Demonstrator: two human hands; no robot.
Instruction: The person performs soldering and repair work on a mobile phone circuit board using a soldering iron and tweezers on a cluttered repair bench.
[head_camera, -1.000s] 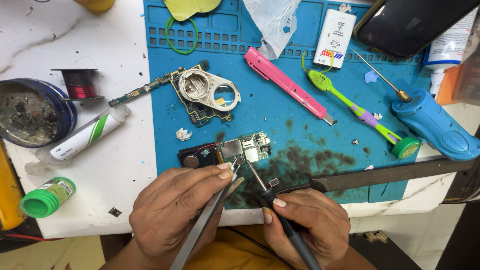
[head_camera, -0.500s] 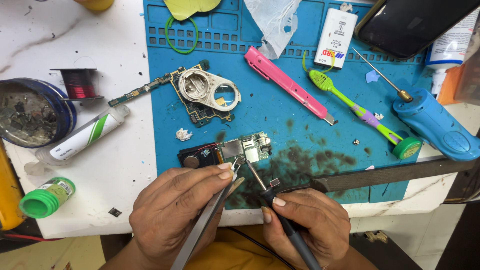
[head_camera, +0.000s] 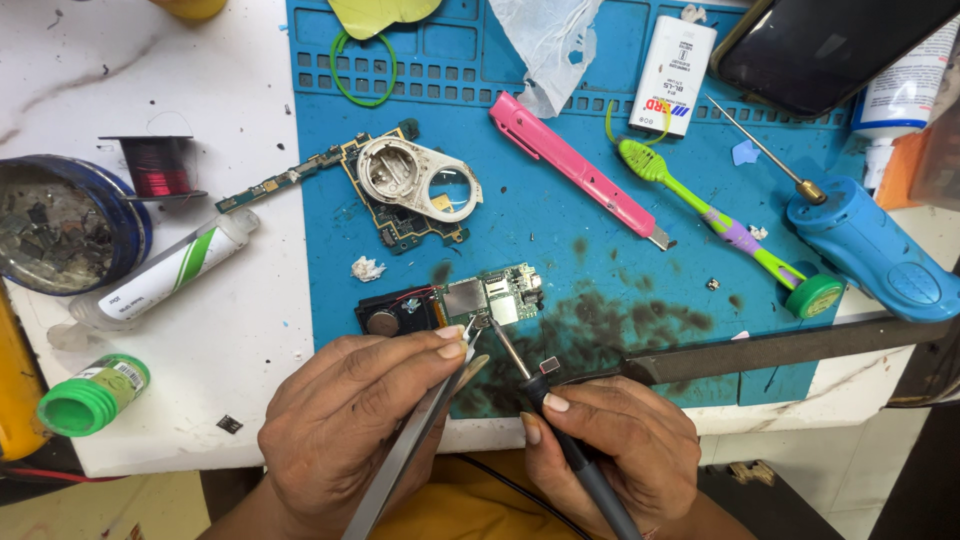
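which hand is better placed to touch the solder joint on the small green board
Right hand: it holds the soldering iron, tip at the small green board. Left hand holds tweezers there.

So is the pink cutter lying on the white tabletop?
No, the pink cutter lies on the blue mat, above the hands, with the green toothbrush beside it.

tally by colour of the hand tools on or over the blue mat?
Pink: 1, utility knife
Green: 1, toothbrush
Blue: 1, powered screwdriver
Metal grey: 1, tweezers in left hand
Black-handled: 1, soldering iron in right hand
Total: 5
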